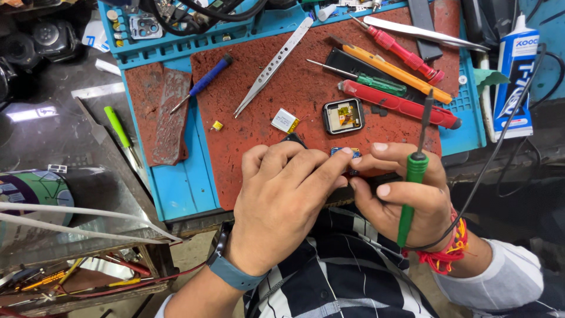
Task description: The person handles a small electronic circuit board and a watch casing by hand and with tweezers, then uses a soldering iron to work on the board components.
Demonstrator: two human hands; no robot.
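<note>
My left hand and my right hand meet at the near edge of the red work mat. Between their fingertips they pinch a small blue circuit board, mostly hidden by fingers. My right hand also carries a green-handled soldering iron with a black tip pointing up and a cable trailing off. Just beyond lie an opened square smartwatch case and a small silver battery.
On the red mat and blue silicone mat lie tweezers, a blue screwdriver, red, green and orange tools and a yellow part. A glue tube stands right. A green pen lies left.
</note>
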